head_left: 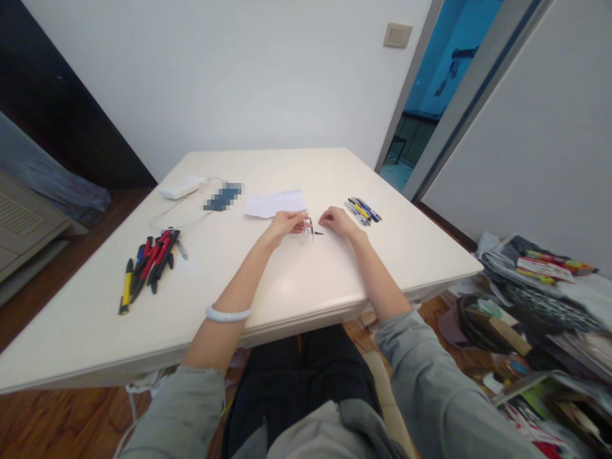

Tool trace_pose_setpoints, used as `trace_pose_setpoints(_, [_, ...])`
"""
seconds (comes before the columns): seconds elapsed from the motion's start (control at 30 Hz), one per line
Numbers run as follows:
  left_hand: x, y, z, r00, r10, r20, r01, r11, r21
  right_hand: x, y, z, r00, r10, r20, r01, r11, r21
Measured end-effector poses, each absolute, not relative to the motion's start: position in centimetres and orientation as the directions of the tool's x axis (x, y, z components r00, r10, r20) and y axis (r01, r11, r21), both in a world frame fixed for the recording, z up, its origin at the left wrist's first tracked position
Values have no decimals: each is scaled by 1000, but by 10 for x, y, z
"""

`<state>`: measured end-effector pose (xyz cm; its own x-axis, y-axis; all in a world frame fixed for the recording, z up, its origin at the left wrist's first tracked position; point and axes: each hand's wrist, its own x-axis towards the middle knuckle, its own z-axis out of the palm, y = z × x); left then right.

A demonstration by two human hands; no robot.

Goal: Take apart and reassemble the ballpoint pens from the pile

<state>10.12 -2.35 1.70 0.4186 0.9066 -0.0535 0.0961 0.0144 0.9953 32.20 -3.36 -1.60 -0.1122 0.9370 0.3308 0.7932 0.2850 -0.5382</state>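
Near the middle of the white table (287, 280), my left hand (287, 223) pinches a clear, thin plastic piece (306, 231) that looks like a pen barrel. A thin dark part (312, 225) shows at its fingertips; whether it is held too I cannot tell. Just to the right, a small black piece (319, 233) lies on the tabletop between the hands. My right hand (337, 220) rests low over the table with its fingers curled together beside that piece; what they hold, if anything, is hidden. A white sheet of paper (273, 204) lies behind my left hand.
To the right lies a row of several pens (363, 210). A heap of red, black, blue and yellow pens (150, 261) is on the left. Behind it are a white power strip (182, 187) with a cable and a blurred-out dark object (224, 196). Clutter fills the floor at right.
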Motion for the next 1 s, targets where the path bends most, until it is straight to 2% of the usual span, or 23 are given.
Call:
trace_pose_setpoints(0.1, [101,-21,14,434,900,-48,99,5,995,322,-34,-17,-91,924,370,767,302,-566])
trace_pose_setpoints(0.2, [100,-18,10,447,894,-32,96,-13,995,318,-31,-17,6,923,385,672,281,-685])
trace_pose_setpoints(0.33, [99,-16,7,496,868,-6,79,-39,996,305,-29,-10,77,929,362,351,315,-882])
trace_pose_setpoints(0.47, [100,-16,7,541,840,31,49,-68,997,285,-35,-1,32,931,363,47,361,-931])
trace_pose_setpoints(0.53, [99,-17,7,554,831,42,40,-77,996,277,-39,3,35,935,353,-35,355,-934])
trace_pose_setpoints(0.7, [99,-17,7,568,821,52,33,-86,996,268,-45,9,89,924,372,-49,377,-925])
trace_pose_setpoints(1.0, [99,-22,12,530,845,68,-25,-64,998,267,-49,11,79,939,336,65,331,-941])
